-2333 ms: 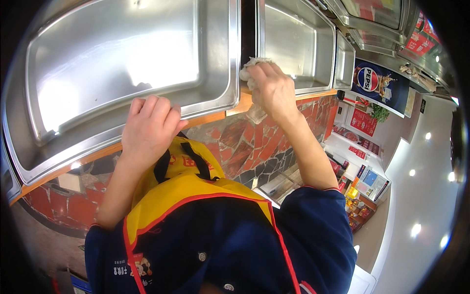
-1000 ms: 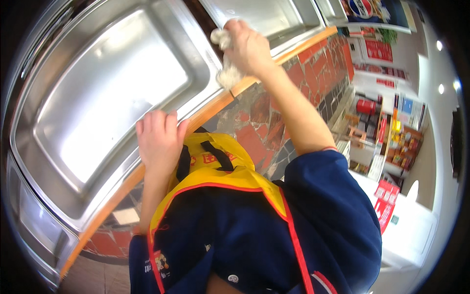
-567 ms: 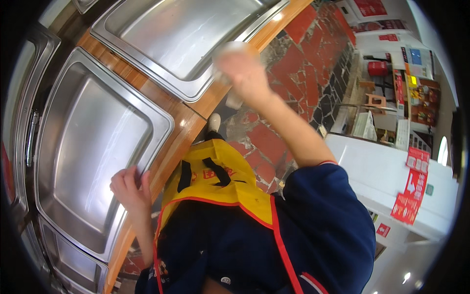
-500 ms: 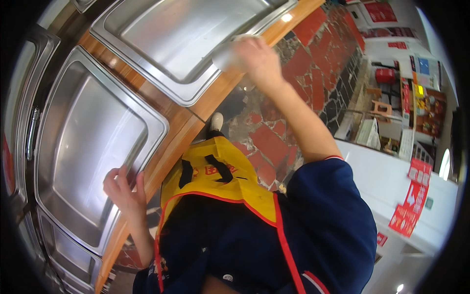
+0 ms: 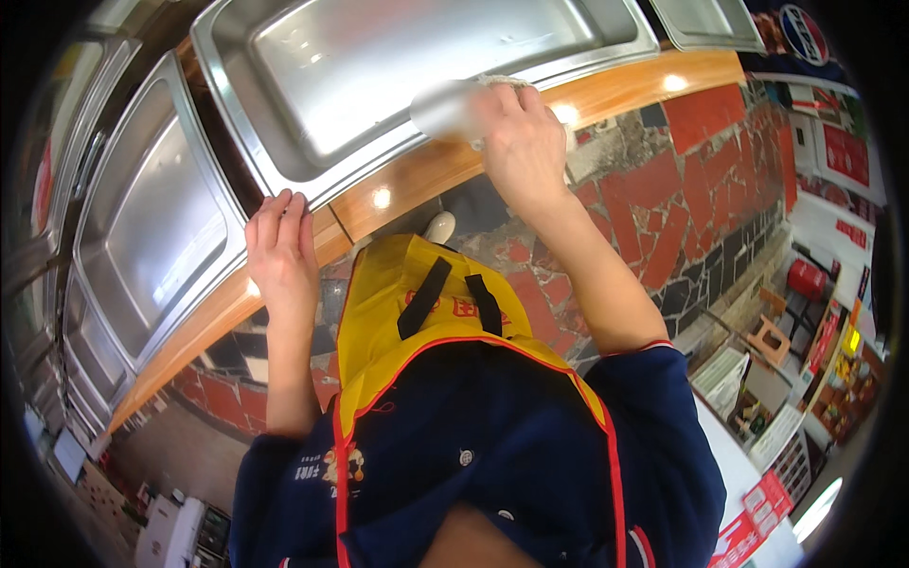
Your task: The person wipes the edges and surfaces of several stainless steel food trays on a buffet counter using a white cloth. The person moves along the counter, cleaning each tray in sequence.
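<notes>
My right hand [image 5: 524,142] is closed on a whitish cloth [image 5: 504,81], mostly hidden under the fingers; a blurred patch beside it hides more. That hand presses at the wooden counter edge, along the front rim of a large steel pan [image 5: 369,163]. My left hand [image 5: 282,248] rests its fingertips on the wood by that pan's near left corner, fingers extended, holding nothing. Left of it lies a second steel pan [image 5: 222,248], set into the counter.
The wooden counter border [image 5: 407,180] runs along the pans. More steel pans sit at the far left, and another pan [image 5: 705,21] at the upper right. Red and dark stone flooring [image 5: 682,189] lies beyond. A white counter [image 5: 729,445] stands at the right. I wear a yellow apron [image 5: 379,284].
My view has turned and shifted right along the counter. My left hand has moved from the left pan's rim to the larger pan's corner. My right hand keeps the cloth at the edge.
</notes>
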`<state>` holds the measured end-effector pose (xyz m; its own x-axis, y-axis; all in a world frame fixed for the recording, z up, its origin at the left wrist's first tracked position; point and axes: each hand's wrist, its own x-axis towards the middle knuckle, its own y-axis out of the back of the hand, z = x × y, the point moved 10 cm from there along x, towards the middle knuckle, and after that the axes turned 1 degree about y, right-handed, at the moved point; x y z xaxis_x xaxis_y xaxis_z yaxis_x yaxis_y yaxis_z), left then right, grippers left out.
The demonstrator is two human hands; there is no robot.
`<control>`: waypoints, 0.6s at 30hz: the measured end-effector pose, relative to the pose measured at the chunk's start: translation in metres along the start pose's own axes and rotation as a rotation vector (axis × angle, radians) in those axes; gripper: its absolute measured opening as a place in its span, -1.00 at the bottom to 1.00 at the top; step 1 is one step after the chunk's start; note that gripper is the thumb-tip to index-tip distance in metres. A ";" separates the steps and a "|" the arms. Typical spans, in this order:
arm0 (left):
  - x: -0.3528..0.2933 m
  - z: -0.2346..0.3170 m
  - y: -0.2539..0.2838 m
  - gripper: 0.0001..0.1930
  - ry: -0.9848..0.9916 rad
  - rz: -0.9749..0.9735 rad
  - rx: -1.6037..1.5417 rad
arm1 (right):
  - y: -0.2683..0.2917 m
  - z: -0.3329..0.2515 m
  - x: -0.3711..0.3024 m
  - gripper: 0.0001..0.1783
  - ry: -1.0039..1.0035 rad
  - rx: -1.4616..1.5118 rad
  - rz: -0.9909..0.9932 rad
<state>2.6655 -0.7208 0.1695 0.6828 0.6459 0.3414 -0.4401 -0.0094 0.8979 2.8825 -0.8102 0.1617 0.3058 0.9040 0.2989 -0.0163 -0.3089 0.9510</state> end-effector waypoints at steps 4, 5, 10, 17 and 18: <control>0.002 -0.005 -0.002 -0.67 0.026 -0.017 0.020 | -0.015 -0.072 0.001 -0.75 0.156 0.096 -0.068; 0.004 -0.005 -0.001 -0.64 0.072 -0.042 0.011 | -0.006 -0.099 0.002 -0.79 0.214 0.243 0.018; -0.001 -0.015 -0.009 -0.48 0.187 -0.105 -0.113 | -0.001 -0.139 0.006 -0.83 0.317 0.346 0.042; -0.022 -0.052 -0.010 -0.54 0.470 0.109 -0.537 | 0.000 -0.005 0.005 -0.68 0.205 0.030 -0.022; -0.033 -0.065 -0.024 -0.56 0.655 0.117 -0.744 | 0.001 -0.008 0.003 -0.68 0.246 -0.001 -0.018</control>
<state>2.6151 -0.6923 0.1186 0.2544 0.9671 -0.0049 -0.8904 0.2362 0.3890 2.8763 -0.8055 0.1647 0.0653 0.9542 0.2920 -0.0139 -0.2917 0.9564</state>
